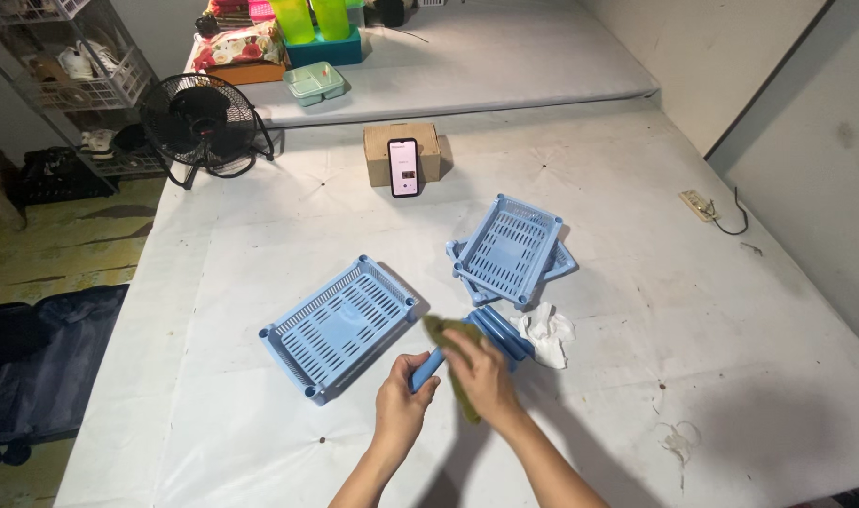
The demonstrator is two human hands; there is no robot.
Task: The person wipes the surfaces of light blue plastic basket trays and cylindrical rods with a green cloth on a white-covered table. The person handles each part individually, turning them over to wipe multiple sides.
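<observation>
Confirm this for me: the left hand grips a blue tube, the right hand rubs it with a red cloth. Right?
Not quite. In the head view the cloth is yellow-green, not red. The left hand does grip the blue tube, and the right hand holds the cloth against it.

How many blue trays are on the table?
3. One tray lies left of the hands; two are stacked right of it, top tray over a lower tray. More could be hidden beneath.

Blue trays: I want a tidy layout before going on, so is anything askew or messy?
Yes. Two blue slotted trays are stacked crookedly, the upper one tilted across the lower. A crumpled white plastic bag lies beside the blue poles.
</observation>
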